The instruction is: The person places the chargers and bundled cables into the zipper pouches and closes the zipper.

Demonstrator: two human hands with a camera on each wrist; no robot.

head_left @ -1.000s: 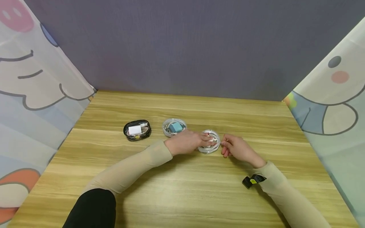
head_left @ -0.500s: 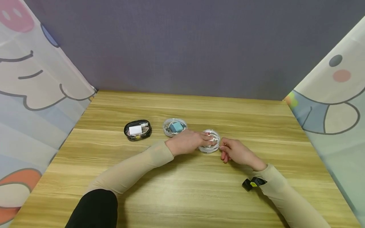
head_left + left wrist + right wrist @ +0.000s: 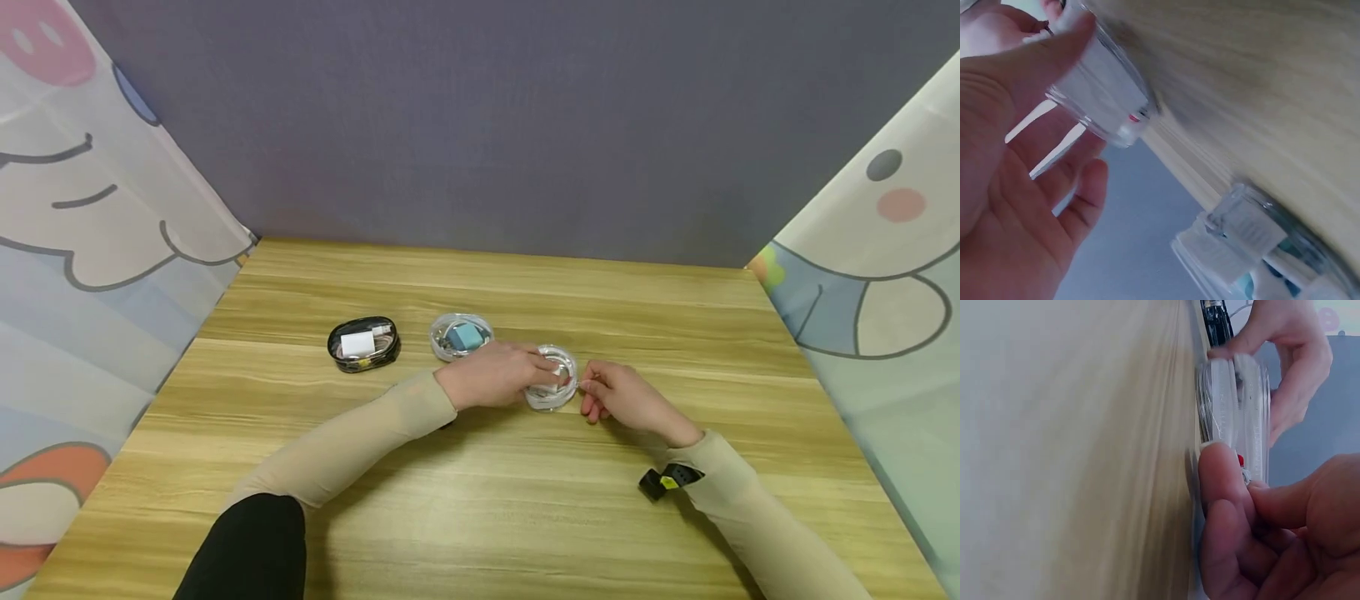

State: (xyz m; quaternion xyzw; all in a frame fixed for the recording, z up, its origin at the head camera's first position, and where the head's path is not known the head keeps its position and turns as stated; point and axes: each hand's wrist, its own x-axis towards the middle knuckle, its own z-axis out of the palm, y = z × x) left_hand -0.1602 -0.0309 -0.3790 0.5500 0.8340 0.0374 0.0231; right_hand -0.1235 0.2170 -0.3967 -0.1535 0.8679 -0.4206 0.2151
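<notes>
A clear, rounded zip pouch (image 3: 551, 402) with a coiled white cable inside sits on the table between the two hands. My left hand (image 3: 491, 375) grips its left side, the thumb on one face and the fingers at the other, as the left wrist view shows. At its right edge my right hand (image 3: 628, 397) pinches a small zipper pull between thumb and index finger. The fingertips hide most of the pull. A bit of red shows by the zip (image 3: 1245, 472) in the right wrist view.
Left of the hands lies another clear pouch (image 3: 438, 348) with a teal charger and cable. Farther left is a black-rimmed pouch (image 3: 390, 355) holding a white charger and cable. A grey panel (image 3: 487, 125) stands behind the wooden table (image 3: 480, 517).
The pouch between the hands has shifted slightly toward me, and the left fingers have bent more over it. The right hand dipped a little, then rose slightly, staying at the pouch's right edge.
</notes>
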